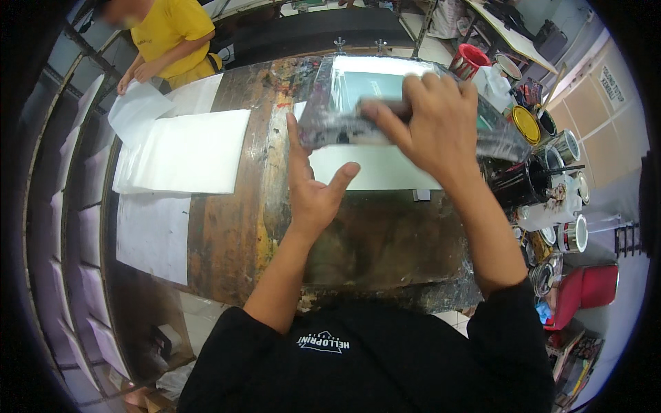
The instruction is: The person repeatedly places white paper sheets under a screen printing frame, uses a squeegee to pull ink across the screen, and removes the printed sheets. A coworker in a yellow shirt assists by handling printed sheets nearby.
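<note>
A screen-printing frame (506,144) with a pale green and white mesh lies at the far side of the worktable, its near bar smeared by motion. My right hand (441,127) is closed around the dark handle of what looks like a squeegee (394,108), over the mesh. My left hand (313,193) is at the frame's near left corner, fingers stretched up along its edge and thumb spread apart. Whether the fingertips bear on the frame is hard to see. Under the near bar shows a pale sheet (375,168), with a small grey tab (421,195) at its front edge.
White sheets (200,148) are stacked on the stained worktable (231,230) at left. Beyond them a person in yellow (172,31) handles a translucent sheet (140,107). Paint cans (527,125) and a black bucket (520,182) crowd the right side. A rack (86,227) stands far left.
</note>
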Demonstrator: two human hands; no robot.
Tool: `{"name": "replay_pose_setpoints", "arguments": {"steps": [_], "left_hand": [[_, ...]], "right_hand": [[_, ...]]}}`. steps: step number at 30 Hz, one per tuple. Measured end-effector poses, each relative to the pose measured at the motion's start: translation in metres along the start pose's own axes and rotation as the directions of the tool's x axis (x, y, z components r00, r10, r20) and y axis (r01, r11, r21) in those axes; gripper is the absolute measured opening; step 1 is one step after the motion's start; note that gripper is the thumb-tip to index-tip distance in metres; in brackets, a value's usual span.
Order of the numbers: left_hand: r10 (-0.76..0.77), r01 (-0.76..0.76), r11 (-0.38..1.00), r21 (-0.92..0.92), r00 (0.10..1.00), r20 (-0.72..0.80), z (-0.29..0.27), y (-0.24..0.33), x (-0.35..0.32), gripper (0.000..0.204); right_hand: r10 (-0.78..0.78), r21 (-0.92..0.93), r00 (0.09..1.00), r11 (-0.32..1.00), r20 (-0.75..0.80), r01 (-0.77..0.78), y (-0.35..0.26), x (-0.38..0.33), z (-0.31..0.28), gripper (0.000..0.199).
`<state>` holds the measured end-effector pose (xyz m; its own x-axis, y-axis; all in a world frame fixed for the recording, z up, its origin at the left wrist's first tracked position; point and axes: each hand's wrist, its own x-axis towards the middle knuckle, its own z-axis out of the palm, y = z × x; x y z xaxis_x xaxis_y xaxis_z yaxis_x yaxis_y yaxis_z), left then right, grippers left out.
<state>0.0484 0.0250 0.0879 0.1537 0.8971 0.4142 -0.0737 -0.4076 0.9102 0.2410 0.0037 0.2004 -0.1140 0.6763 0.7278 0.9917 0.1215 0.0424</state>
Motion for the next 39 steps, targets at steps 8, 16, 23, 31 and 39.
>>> {"name": "replay_pose_setpoints", "arguments": {"steps": [8, 16, 23, 31, 39], "left_hand": [[-0.355, -0.160, 0.238, 0.958, 0.904, 0.239, -0.022, -0.067, -0.075, 0.127], [-0.021, -0.143, 0.598, 0.788, 0.981, 0.194, -0.011, -0.033, -0.007, 0.088], [0.022, 0.018, 0.400, 0.916, 0.999, -0.029, -0.129, -0.036, 0.034, 0.059], [-0.291, 0.298, 0.954, -0.020, 0.943, 0.160, -0.082, 0.019, 0.045, 0.087], [-0.276, 0.156, 0.799, 0.581, 0.953, 0.125, -0.039, -0.046, -0.055, 0.111]], "right_hand": [[0.019, 0.013, 1.000, 1.000, 0.002, -0.019, 0.024, 0.080, -0.007, 0.069], [0.129, 0.112, 0.980, 0.983, 0.153, -0.147, 0.041, 0.124, -0.018, 0.083], [0.075, 0.063, 0.991, 0.995, 0.112, -0.082, 0.042, 0.120, -0.023, 0.086], [0.013, 0.049, 1.000, 0.999, 0.014, -0.014, 0.029, 0.052, 0.005, 0.067], [-0.024, 0.159, 0.815, 0.984, 0.579, -0.084, -0.007, -0.123, 0.045, 0.040]]}}
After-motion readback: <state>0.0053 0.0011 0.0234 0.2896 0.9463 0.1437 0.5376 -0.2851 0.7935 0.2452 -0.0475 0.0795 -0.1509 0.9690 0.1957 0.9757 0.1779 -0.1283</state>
